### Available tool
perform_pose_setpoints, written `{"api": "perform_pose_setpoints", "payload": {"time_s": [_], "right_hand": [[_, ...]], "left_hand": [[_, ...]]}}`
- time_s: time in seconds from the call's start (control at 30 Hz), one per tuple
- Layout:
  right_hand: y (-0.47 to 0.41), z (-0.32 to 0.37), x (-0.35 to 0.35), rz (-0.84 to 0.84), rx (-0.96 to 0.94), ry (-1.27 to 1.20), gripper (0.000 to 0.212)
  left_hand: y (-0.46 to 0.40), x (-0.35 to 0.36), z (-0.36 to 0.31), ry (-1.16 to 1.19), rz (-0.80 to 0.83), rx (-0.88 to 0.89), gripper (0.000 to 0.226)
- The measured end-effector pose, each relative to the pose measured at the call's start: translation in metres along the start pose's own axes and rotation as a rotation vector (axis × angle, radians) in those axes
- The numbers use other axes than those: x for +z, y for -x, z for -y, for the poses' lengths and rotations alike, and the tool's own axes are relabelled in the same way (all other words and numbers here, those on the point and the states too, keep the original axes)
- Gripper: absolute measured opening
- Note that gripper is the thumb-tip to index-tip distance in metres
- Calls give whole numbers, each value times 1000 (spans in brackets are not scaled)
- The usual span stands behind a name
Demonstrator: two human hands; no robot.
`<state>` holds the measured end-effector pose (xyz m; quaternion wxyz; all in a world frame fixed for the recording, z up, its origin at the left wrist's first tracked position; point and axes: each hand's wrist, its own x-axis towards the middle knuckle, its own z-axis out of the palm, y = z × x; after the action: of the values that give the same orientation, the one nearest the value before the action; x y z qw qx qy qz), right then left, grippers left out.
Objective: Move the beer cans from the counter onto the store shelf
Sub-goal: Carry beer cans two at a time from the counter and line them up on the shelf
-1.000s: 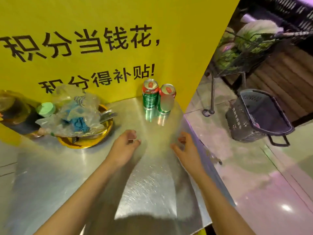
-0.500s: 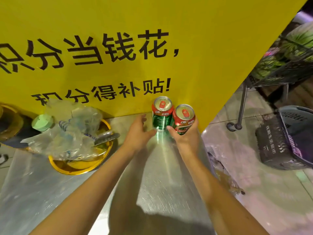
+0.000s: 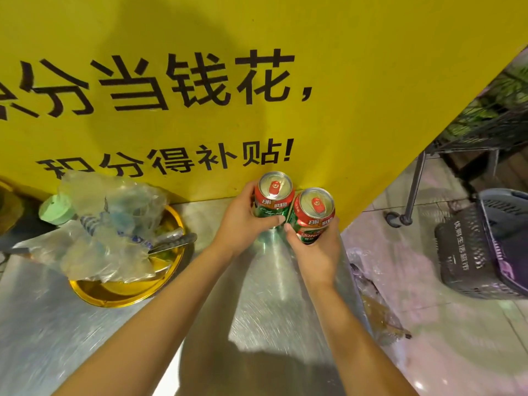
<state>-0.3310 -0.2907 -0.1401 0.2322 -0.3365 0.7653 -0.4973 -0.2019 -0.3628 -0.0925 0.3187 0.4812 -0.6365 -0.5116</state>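
Note:
Two green and red beer cans stand side by side at the back of the steel counter (image 3: pixel 274 295), against the yellow sign. My left hand (image 3: pixel 243 224) grips the left can (image 3: pixel 273 195), fingers and thumb wrapped round its body. My right hand (image 3: pixel 315 250) grips the right can (image 3: pixel 314 214) from below and the side. Both cans are upright with their tops showing. The two cans touch each other. No store shelf shows in this view.
A yellow sign (image 3: pixel 200 95) with black writing walls off the back. A gold tray (image 3: pixel 123 290) holds crumpled plastic bags (image 3: pixel 108 227) and metal utensils at left. The counter's right edge drops to the floor, where a dark shopping basket (image 3: pixel 480 247) and a wheeled rack (image 3: pixel 414 192) stand.
Both hands reached forward from the middle of the counter to the two cans and closed round them. The camera moved closer to the sign.

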Motion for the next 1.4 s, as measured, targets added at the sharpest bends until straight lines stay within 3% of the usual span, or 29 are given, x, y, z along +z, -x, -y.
{"api": "perform_pose_setpoints", "payload": {"time_s": [0.2, 0.57, 0.73, 1.0, 1.4], "right_hand": [[4, 5, -2, 6, -19, 29, 75], [69, 31, -25, 49, -109, 49, 62], [148, 48, -31, 217, -58, -34, 72], [321, 117, -21, 455, -59, -215, 67], [597, 212, 103, 956, -82, -251, 72]], "left_hand": [[41, -9, -4, -56, -118, 22, 65], [157, -56, -15, 1, -153, -45, 65], [228, -97, -15, 70, -220, -88, 69], [393, -208, -9, 164, -424, -158, 60], [677, -407, 34, 198, -949, -281, 71]]}}
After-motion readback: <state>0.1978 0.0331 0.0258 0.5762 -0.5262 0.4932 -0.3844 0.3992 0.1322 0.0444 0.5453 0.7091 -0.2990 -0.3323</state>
